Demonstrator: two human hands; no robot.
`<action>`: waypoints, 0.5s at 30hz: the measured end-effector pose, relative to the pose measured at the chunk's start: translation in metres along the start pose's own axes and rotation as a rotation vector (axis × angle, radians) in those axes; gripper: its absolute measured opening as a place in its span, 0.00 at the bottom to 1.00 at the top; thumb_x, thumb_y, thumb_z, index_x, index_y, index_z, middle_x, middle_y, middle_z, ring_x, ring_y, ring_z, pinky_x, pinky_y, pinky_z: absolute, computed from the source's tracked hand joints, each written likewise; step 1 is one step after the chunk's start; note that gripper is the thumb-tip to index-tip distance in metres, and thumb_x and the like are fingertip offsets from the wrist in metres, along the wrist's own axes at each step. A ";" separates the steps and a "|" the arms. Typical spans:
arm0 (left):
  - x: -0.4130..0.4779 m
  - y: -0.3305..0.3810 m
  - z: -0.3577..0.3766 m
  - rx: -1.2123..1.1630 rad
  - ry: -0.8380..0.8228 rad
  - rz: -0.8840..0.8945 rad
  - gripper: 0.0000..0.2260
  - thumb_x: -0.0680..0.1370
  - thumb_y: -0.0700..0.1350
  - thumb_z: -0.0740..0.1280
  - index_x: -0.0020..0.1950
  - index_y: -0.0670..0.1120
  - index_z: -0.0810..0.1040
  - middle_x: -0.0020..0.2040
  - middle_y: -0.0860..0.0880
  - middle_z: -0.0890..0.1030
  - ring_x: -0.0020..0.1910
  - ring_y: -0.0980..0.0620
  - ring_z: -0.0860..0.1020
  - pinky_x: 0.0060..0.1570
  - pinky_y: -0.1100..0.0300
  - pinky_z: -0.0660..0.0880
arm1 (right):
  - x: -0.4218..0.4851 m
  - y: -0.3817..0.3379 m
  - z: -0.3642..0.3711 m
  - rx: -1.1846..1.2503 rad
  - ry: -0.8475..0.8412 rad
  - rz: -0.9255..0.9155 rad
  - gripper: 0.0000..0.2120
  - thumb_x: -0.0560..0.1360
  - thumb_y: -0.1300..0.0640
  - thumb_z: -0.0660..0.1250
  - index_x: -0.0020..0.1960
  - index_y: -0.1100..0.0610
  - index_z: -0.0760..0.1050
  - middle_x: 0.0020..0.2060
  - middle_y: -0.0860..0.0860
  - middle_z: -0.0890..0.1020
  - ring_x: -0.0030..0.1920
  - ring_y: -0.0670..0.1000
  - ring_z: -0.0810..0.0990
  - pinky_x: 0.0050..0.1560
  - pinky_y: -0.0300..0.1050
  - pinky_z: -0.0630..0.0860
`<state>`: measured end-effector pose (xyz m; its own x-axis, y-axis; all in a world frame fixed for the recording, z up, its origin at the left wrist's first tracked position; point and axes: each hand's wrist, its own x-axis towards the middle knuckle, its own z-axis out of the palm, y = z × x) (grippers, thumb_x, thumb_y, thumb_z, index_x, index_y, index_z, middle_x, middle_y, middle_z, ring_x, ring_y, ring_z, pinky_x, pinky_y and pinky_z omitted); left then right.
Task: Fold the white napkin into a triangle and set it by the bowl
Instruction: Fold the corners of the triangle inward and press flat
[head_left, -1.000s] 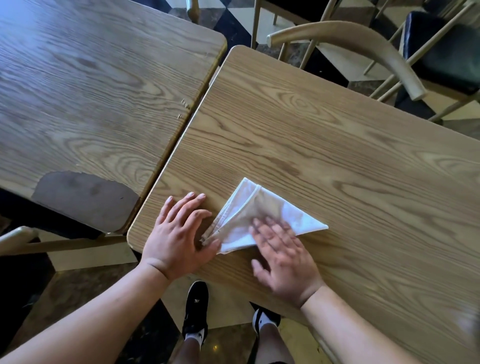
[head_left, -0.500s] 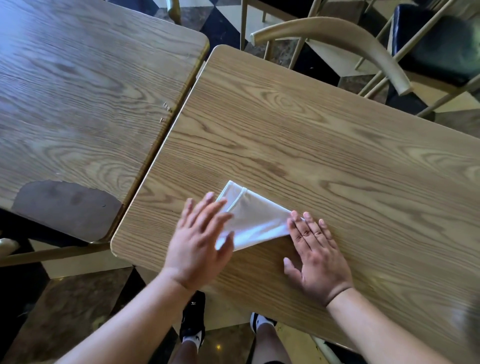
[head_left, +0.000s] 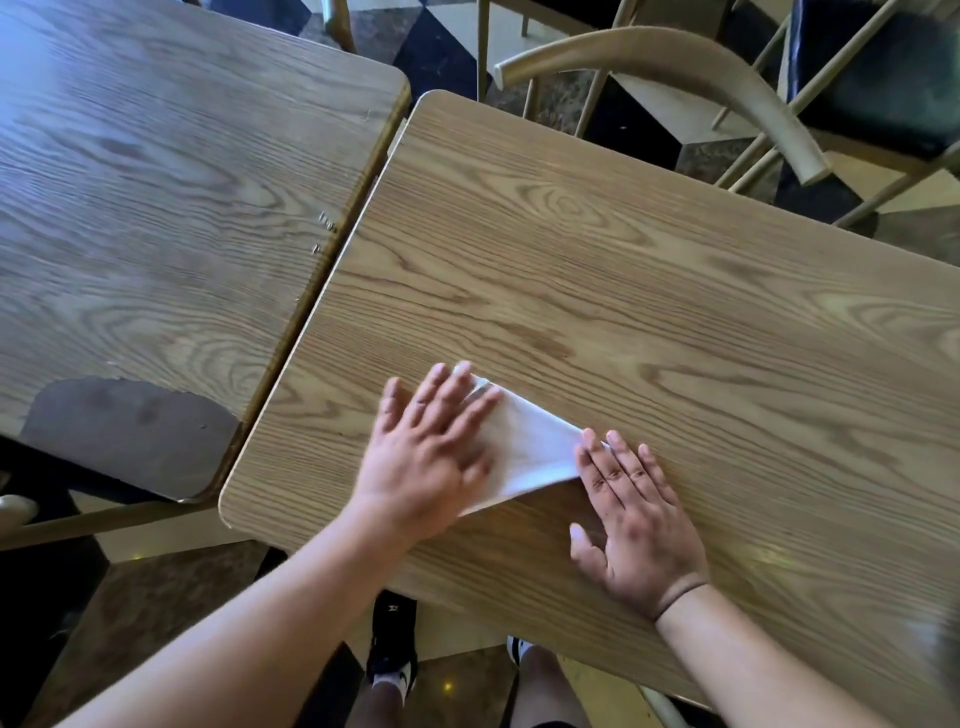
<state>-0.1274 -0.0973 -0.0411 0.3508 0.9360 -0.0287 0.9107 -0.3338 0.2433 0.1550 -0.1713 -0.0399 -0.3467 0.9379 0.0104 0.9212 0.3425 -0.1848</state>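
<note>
The white napkin (head_left: 530, 447) lies folded into a triangle near the front edge of the right wooden table (head_left: 649, 291). My left hand (head_left: 431, 457) lies flat on the napkin's left part, fingers spread, and covers much of it. My right hand (head_left: 634, 514) rests flat on the table with its fingertips on the napkin's right corner. Neither hand grips the cloth; both press down on it. No bowl is in view.
A second wooden table (head_left: 156, 208) with a worn dark patch at its near corner stands close on the left, a narrow gap between them. A chair with a curved back (head_left: 675, 67) stands behind the right table. My feet show below the table edge.
My left hand has slid from the napkin's left edge onto the cloth. My right hand has moved off the napkin's middle to its right corner. The napkin now lies flatter.
</note>
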 end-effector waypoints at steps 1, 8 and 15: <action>-0.005 -0.016 -0.004 0.026 -0.006 -0.057 0.31 0.81 0.67 0.57 0.84 0.63 0.60 0.86 0.53 0.58 0.85 0.51 0.55 0.81 0.34 0.52 | 0.000 0.000 0.001 0.009 0.002 0.002 0.39 0.75 0.42 0.62 0.81 0.60 0.63 0.82 0.55 0.64 0.82 0.58 0.62 0.78 0.64 0.62; -0.012 -0.041 -0.015 0.014 -0.067 -0.132 0.32 0.81 0.72 0.51 0.84 0.62 0.57 0.86 0.53 0.56 0.86 0.54 0.50 0.83 0.40 0.47 | 0.000 -0.001 -0.001 0.069 0.028 0.006 0.36 0.77 0.43 0.62 0.80 0.60 0.66 0.81 0.55 0.66 0.81 0.58 0.63 0.78 0.64 0.62; -0.011 -0.040 -0.016 0.010 -0.047 -0.140 0.32 0.81 0.71 0.53 0.84 0.61 0.61 0.86 0.54 0.57 0.86 0.53 0.51 0.83 0.40 0.49 | 0.067 -0.054 -0.010 0.289 0.303 0.217 0.15 0.77 0.56 0.65 0.59 0.58 0.85 0.64 0.54 0.84 0.73 0.63 0.76 0.76 0.68 0.65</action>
<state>-0.1710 -0.0924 -0.0348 0.2302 0.9672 -0.1072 0.9533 -0.2020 0.2245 0.0835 -0.1269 -0.0196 -0.0448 0.9747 0.2192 0.8646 0.1478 -0.4802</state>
